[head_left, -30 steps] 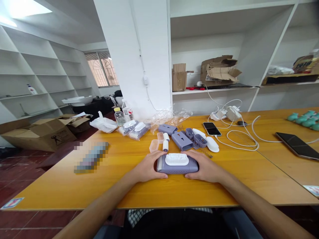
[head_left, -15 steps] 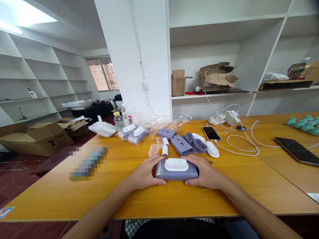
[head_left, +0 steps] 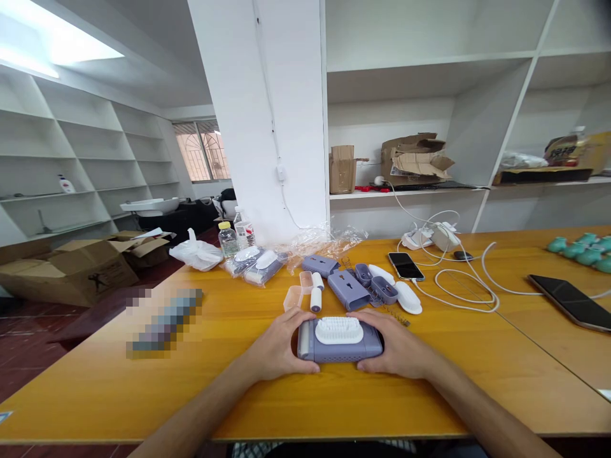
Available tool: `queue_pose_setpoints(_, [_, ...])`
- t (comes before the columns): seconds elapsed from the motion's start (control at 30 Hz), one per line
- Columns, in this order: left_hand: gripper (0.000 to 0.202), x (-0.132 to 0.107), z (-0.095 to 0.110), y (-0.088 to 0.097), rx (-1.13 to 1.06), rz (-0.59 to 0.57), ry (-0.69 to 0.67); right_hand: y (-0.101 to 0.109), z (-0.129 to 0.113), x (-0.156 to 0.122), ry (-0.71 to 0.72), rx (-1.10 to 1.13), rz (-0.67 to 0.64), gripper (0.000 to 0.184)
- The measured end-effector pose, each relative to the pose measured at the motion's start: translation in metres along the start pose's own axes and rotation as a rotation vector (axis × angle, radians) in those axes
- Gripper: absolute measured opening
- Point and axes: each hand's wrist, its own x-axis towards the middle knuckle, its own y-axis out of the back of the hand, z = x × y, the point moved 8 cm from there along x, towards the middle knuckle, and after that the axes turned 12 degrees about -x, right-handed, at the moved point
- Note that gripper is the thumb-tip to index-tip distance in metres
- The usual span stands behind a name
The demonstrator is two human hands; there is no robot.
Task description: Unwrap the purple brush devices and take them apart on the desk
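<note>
Purple case (head_left: 340, 345) with a white bristle pad (head_left: 339, 330) set in its top lies flat on the wooden table (head_left: 200, 394), in the near middle of my view. My left hand (head_left: 279, 348) is wrapped round its 9 o'clock end, fingers curled over the far edge and thumb pressed on the near side. My right hand (head_left: 400, 348) clasps the 3 o'clock end the same way. Both hands are closed on the case, which rests on the table between them.

Just beyond it, at 11 o'clock, I see a small white roller (head_left: 316, 300) standing beside a clear plastic cup (head_left: 293, 297). At 12 o'clock lies an open purple shell (head_left: 348, 289), with two small purple trays (head_left: 377, 284) touching it on the 3 o'clock side. A white oval piece (head_left: 409, 297) lies just beside those, and a thin spring (head_left: 395, 313) lies near my right hand.

Farther out at 1 o'clock a phone (head_left: 405, 265) lies face up, with white cables (head_left: 465, 280) looping away to a charger block (head_left: 432, 236). At 10 o'clock there are bagged units (head_left: 258, 264), a water bottle (head_left: 228, 239) and a white plastic bag (head_left: 196, 253). Well apart at 3 o'clock sit a dark phone (head_left: 570, 292) and some teal pieces (head_left: 585, 246). At the far 12 to 1 o'clock, cardboard boxes (head_left: 415, 152) stand on a white shelf.
</note>
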Motion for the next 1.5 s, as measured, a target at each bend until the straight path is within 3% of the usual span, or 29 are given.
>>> queue_pose_setpoints(0.43, [0.091,-0.001,0.002,0.002,0.031,-0.038,-0.051,-0.005,0.010,-0.004,-0.037,-0.021,-0.034,0.094])
queue_pose_setpoints(0.57, [0.090,-0.005,-0.007,0.015,0.098,0.016,-0.028,0.000,0.015,-0.006,-0.066,-0.039,-0.017,0.094])
queue_pose_setpoints(0.63, [0.085,-0.007,-0.013,0.025,0.067,0.072,-0.015,0.002,0.016,-0.006,-0.077,-0.039,-0.019,0.093])
queue_pose_setpoints(0.73, [0.067,-0.007,-0.010,0.035,-0.038,0.138,-0.102,0.002,0.018,-0.006,-0.098,-0.033,-0.035,0.094])
queue_pose_setpoints(0.83, [0.043,-0.005,-0.005,0.035,-0.115,0.142,-0.189,0.000,0.020,-0.006,-0.122,-0.034,-0.052,0.095])
queue_pose_setpoints(0.9, [0.040,-0.004,-0.003,0.032,-0.122,0.126,-0.213,-0.001,0.021,-0.006,-0.120,-0.035,-0.053,0.095])
queue_pose_setpoints(0.97, [0.039,-0.003,-0.004,0.032,-0.075,0.118,-0.200,-0.001,0.021,-0.006,-0.111,-0.032,-0.047,0.094])
queue_pose_setpoints(1.17, [0.011,-0.003,-0.013,0.036,0.062,0.122,-0.072,-0.001,0.020,-0.006,-0.107,-0.045,-0.049,0.093])
queue_pose_setpoints(1.3, [0.003,-0.005,-0.014,0.033,0.069,0.129,-0.137,-0.002,0.020,-0.005,-0.108,-0.061,-0.059,0.093])
queue_pose_setpoints(1.5, [0.012,-0.002,-0.024,0.035,0.186,0.219,-0.230,-0.003,0.021,-0.006,-0.108,-0.068,-0.066,0.094])
